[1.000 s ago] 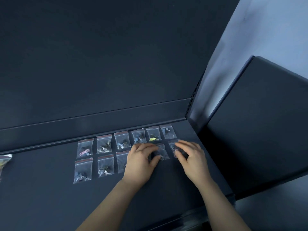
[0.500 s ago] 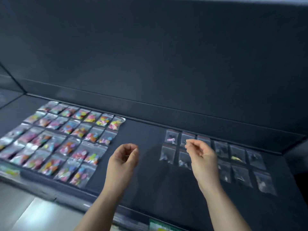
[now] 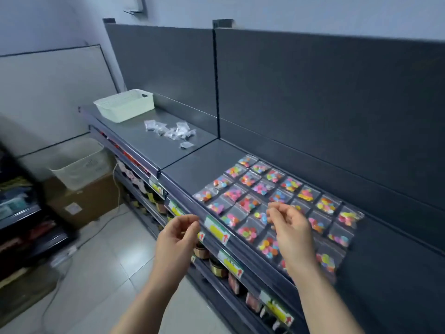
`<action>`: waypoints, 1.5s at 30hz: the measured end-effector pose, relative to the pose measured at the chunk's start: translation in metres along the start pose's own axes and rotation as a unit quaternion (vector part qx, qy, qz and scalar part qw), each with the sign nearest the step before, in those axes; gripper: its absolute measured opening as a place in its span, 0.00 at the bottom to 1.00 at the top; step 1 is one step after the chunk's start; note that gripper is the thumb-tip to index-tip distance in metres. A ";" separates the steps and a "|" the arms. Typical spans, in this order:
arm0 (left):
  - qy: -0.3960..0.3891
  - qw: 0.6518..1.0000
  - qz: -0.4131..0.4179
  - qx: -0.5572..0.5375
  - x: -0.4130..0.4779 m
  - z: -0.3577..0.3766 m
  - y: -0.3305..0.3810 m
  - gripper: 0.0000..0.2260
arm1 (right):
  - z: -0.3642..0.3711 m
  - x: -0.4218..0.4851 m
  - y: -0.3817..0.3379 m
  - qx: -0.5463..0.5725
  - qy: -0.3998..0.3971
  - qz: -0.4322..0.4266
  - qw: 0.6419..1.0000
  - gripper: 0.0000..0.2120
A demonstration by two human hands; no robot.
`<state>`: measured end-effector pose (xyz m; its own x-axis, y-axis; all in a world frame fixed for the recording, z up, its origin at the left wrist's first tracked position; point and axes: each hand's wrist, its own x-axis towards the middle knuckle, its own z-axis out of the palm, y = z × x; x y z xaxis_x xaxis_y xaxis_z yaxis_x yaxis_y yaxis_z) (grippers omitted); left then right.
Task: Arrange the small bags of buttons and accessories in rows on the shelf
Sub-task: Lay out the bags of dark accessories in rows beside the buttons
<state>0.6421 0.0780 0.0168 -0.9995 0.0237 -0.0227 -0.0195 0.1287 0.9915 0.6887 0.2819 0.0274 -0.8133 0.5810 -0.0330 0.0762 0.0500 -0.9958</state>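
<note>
Both our hands, left hand (image 3: 177, 233) and right hand (image 3: 290, 227), loosely curled, empty. Far-left loose bags (image 3: 169, 131): light, slippery, floppy; we'd pinch a sealed edge.

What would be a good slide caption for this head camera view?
Both empty hands, left and right, hover over gridded bags of colourful buttons; a loose pile of bags waits near the white basket.

shelf (image 3: 192, 165): matt dark metal | bags (image 3: 260, 189): glossy clear plastic | basket (image 3: 125, 104): plastic
</note>
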 end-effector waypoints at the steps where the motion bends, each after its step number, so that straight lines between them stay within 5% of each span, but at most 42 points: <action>1: 0.008 1.000 0.003 0.006 0.013 -0.019 0.000 0.04 | 0.024 0.002 -0.004 -0.002 -0.014 -0.002 1.000 0.05; 8: 0.059 0.998 0.007 0.021 0.102 -0.102 -0.003 0.05 | 0.149 0.039 -0.015 -0.025 -0.075 0.005 0.997 0.05; 19: 0.040 0.998 -0.002 0.038 0.294 -0.120 -0.014 0.05 | 0.283 0.205 -0.007 -0.083 -0.063 0.031 0.994 0.05; 27: 0.012 0.998 -0.016 0.063 0.418 -0.119 -0.018 0.05 | 0.354 0.314 0.019 -0.315 -0.067 0.050 0.945 0.25; 31: -0.026 0.990 -0.004 0.135 0.483 -0.109 -0.027 0.04 | 0.373 0.333 0.024 -0.364 -0.090 0.054 0.926 0.12; 33: -0.059 0.978 0.013 0.200 0.517 -0.102 -0.034 0.09 | 0.376 0.339 0.025 -0.394 -0.087 0.054 0.914 0.03; 38: -0.171 0.910 0.113 0.360 0.582 -0.079 -0.045 0.17 | 0.383 0.338 0.018 -0.393 -0.066 0.051 0.916 0.09; 41: -0.225 0.864 0.133 0.431 0.598 -0.073 -0.049 0.14 | 0.392 0.337 0.017 -0.388 -0.061 0.071 0.917 0.04; 45: -0.245 0.860 0.164 0.417 0.608 -0.078 -0.055 0.05 | 0.397 0.344 0.013 -0.238 -0.030 0.069 0.968 0.05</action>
<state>0.0336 0.0080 -0.0414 -0.8126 0.5826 -0.0139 0.4906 0.6968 0.5233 0.1809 0.1604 -0.0309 -0.8075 0.5607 -0.1831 0.4328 0.3522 -0.8298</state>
